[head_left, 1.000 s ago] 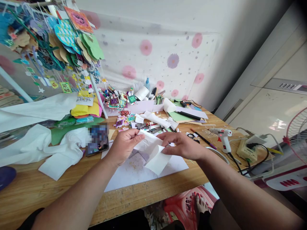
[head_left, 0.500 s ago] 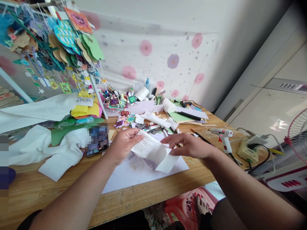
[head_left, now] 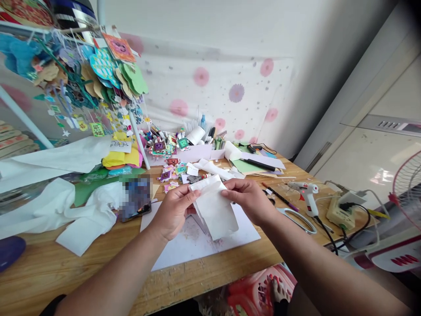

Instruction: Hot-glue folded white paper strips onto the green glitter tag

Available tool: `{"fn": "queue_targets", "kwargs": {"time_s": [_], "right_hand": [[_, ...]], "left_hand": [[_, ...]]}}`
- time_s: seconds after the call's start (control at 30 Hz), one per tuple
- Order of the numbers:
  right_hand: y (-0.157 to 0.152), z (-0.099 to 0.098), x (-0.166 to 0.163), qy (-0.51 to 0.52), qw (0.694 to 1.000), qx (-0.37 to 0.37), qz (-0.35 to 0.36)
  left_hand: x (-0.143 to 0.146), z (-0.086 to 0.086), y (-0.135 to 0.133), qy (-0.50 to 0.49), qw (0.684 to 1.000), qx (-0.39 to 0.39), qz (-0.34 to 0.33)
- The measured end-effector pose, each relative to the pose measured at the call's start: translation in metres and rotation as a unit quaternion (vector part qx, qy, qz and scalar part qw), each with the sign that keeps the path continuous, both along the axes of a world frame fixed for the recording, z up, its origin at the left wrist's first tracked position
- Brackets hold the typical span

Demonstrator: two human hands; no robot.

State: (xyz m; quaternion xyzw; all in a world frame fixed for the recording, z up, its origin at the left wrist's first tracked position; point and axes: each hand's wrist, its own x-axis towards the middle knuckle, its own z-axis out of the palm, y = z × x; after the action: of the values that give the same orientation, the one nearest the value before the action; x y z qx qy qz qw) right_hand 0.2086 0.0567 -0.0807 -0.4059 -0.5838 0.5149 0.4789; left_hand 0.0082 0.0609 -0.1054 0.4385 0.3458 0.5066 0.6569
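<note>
Between both hands hangs a piece of white paper (head_left: 217,213), soft and tissue-like, bent over into layers. My left hand (head_left: 176,208) is closed on its left edge, thumb on top. Pinching the upper right edge is my right hand (head_left: 245,197), with its thumb against the front. The paper hangs over a pale sheet (head_left: 164,252) that lies on the table; smudges and bits mark the sheet's middle. Just right of my right hand lie the silver handles of a pair of scissors (head_left: 301,221), the rest of them hidden behind the arm.
At right stand a white glue gun (head_left: 307,195) and a power strip (head_left: 342,210) with cords. A phone (head_left: 136,199) and crumpled white paper (head_left: 95,206) lie left. Paper ornaments (head_left: 105,70) hang from a rack. Pens and cut-outs (head_left: 166,173) crowd the back of the wooden table (head_left: 184,281).
The white paper has been folded over from a long strip into a shorter piece. My right hand has moved slightly up and left and now pinches its upper edge. The view has shifted slightly.
</note>
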Motion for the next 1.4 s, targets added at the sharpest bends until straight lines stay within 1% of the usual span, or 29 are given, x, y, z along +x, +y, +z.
{"fn": "queue_targets", "kwargs": {"time_s": [0.1, 0.27, 0.53, 0.7, 0.77, 0.87, 0.97, 1.07, 1.17, 1.23, 1.3, 1.4], "right_hand": [[-0.001, -0.001, -0.002, 0.022, 1.0, -0.008, -0.006], [-0.001, -0.004, -0.005, 0.077, 0.997, -0.018, -0.022], [0.0, -0.011, -0.01, 0.089, 0.994, -0.016, -0.065], [0.001, -0.017, -0.012, 0.075, 0.992, 0.004, -0.1], [0.001, -0.02, -0.012, 0.071, 0.991, 0.013, -0.109], [0.001, -0.024, -0.013, 0.073, 0.99, 0.031, -0.118], [0.0, -0.026, -0.015, 0.078, 0.989, 0.042, -0.116], [-0.001, -0.025, -0.018, 0.091, 0.989, 0.038, -0.108], [-0.002, -0.021, -0.019, 0.127, 0.987, 0.027, -0.095], [-0.002, -0.018, -0.019, 0.131, 0.989, -0.002, -0.075], [-0.001, -0.016, -0.018, 0.101, 0.993, -0.034, -0.054], [0.0, -0.012, -0.016, 0.045, 0.997, -0.039, -0.05]], "left_hand": [[0.002, -0.002, 0.0, -0.003, 1.0, -0.002, 0.024], [0.001, -0.003, 0.001, -0.006, 1.0, -0.001, 0.029], [0.004, 0.001, -0.004, -0.032, 0.999, -0.012, 0.034], [0.004, 0.0, -0.004, -0.05, 0.999, -0.012, 0.017], [0.003, -0.002, -0.004, -0.055, 0.999, 0.003, 0.0], [0.001, -0.005, -0.004, -0.012, 0.999, 0.041, -0.019], [0.002, -0.008, -0.003, 0.056, 0.997, 0.059, 0.015], [0.002, -0.01, -0.002, 0.078, 0.994, 0.062, 0.044], [0.002, -0.01, -0.003, 0.065, 0.995, 0.065, 0.044], [0.002, -0.01, -0.003, 0.048, 0.996, 0.067, 0.036], [0.003, -0.01, -0.003, 0.03, 0.997, 0.066, 0.027], [0.003, -0.009, -0.003, 0.02, 0.998, 0.057, 0.02]]}}
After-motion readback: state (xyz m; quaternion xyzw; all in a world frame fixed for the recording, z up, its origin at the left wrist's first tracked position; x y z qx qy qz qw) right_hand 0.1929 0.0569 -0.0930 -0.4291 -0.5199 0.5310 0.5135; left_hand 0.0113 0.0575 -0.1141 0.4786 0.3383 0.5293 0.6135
